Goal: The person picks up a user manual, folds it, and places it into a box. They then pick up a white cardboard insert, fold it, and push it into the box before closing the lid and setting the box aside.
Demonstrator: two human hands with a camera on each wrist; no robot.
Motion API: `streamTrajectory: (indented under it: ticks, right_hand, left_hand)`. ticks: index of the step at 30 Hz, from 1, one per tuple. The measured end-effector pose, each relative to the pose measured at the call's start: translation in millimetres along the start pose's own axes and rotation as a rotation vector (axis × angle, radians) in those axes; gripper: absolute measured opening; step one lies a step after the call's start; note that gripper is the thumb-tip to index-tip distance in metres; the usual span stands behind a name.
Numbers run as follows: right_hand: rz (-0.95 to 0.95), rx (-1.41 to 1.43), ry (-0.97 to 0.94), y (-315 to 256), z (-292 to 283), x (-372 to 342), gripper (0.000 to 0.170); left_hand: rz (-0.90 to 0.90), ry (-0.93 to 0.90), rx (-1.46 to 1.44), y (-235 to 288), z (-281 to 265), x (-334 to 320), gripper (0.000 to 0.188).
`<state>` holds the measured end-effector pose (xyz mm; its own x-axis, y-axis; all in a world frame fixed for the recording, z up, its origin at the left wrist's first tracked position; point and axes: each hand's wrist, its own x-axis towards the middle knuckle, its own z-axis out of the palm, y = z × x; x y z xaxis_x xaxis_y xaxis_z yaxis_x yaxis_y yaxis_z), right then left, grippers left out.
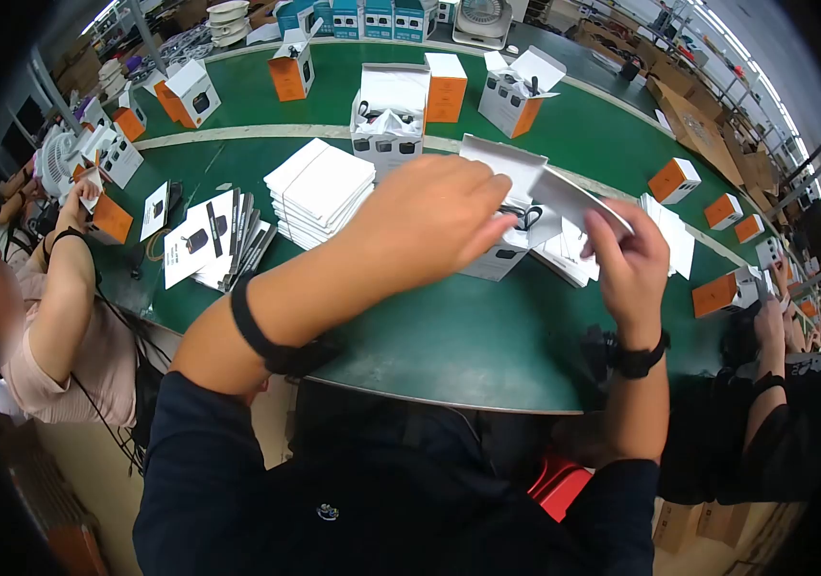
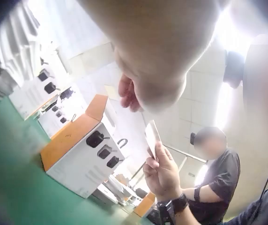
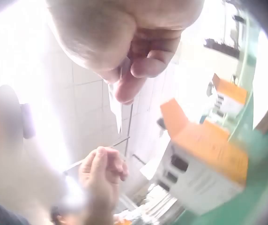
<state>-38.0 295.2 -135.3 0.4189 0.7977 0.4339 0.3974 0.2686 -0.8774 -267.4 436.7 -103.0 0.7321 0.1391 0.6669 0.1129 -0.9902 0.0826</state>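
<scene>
My right hand point(image 1: 626, 254) pinches a thin white card point(image 1: 578, 200) between thumb and fingers, tilted above the right side of an open box. In the left wrist view the same card point(image 2: 152, 136) shows nearly edge-on. Left of the card, my left hand point(image 1: 434, 213) hovers over the box with fingers loosely bent and nothing in them. The box point(image 2: 87, 161) is white and orange with pictures of small black devices, its flap raised. A black cable point(image 1: 528, 217) shows inside its mouth. My left hand covers part of the box in the head view.
A stack of white sheets point(image 1: 322, 187) and printed leaflets point(image 1: 201, 238) lie to the left. More white paper pieces point(image 1: 669, 235) are at the right. Another open box point(image 1: 387, 144) stands behind. People work at both sides; one box point(image 1: 717, 293) is near the right-hand person.
</scene>
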Motion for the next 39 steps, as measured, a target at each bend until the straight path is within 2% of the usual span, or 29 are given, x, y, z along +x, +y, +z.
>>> streamTrajectory:
  ticks: [1,2,3,5,7,9,11,14,20,25,27,29,30,33,39]
  right_hand:
    - [0.003,-0.005,0.003,-6.8,3.5,9.3,0.014]
    - [-0.096,-0.18,-0.081,-12.1,6.3,18.8,0.015]
    - [-0.195,-0.357,-0.165,-15.1,8.4,27.6,0.016]
    - [-0.2,-0.347,-0.194,-16.4,11.8,35.8,0.019]
    - [-0.301,-0.624,-0.335,-29.9,13.6,38.7,0.016]
    - [-0.317,-0.719,-0.357,-31.4,17.0,42.2,0.015]
    - [-0.448,-0.868,-0.402,-37.4,20.6,44.5,0.012]
    - [-0.496,-0.963,-0.413,-44.5,27.1,43.9,0.01]
    - [-0.351,-1.089,-0.513,-44.0,49.9,44.1,0.007]
    - [-0.385,-1.104,-0.608,-28.7,72.3,49.8,0.009]
    - [-0.435,-1.135,-0.623,-35.5,77.5,52.6,0.01]
    - [-0.301,-1.06,-0.601,-60.1,66.8,55.3,0.011]
    - [-0.309,-1.131,-0.569,-62.9,64.2,60.0,0.012]
    - [-0.293,-1.184,-0.627,-47.2,66.1,59.4,0.015]
    - [-0.256,-1.107,-0.66,-41.0,70.9,63.4,0.015]
  left_hand:
    - [-0.021,-0.159,0.106,0.9,9.9,-0.1,0.03]
    - [-0.039,-0.317,0.213,-0.1,17.0,-1.8,0.038]
    - [-0.033,-0.312,0.209,-1.2,21.5,-5.8,0.038]
    - [-0.009,-0.317,0.314,1.4,30.2,-14.6,0.047]
    - [-0.042,-0.354,0.242,2.2,30.2,-19.4,0.048]
    - [-0.086,-0.229,0.196,0.0,34.3,-26.1,0.052]
    - [-0.112,-0.227,0.171,0.3,34.5,-29.1,0.054]
    - [-0.16,-0.224,0.117,1.4,32.7,-32.5,0.058]
    - [-0.196,-0.268,0.07,2.1,31.1,-34.2,0.061]
    - [-0.228,-0.301,0.02,2.1,30.1,-37.3,0.06]
    - [-0.217,-0.201,-0.022,-4.1,29.2,-42.6,0.057]
    - [-0.217,-0.182,-0.042,-5.1,29.9,-45.3,0.056]
    - [-0.213,-0.164,-0.061,-5.5,30.6,-46.0,0.055]
    - [-0.191,-0.121,-0.06,-7.0,31.6,-47.5,0.055]
    - [-0.199,-0.156,-0.056,-7.1,30.5,-48.3,0.058]
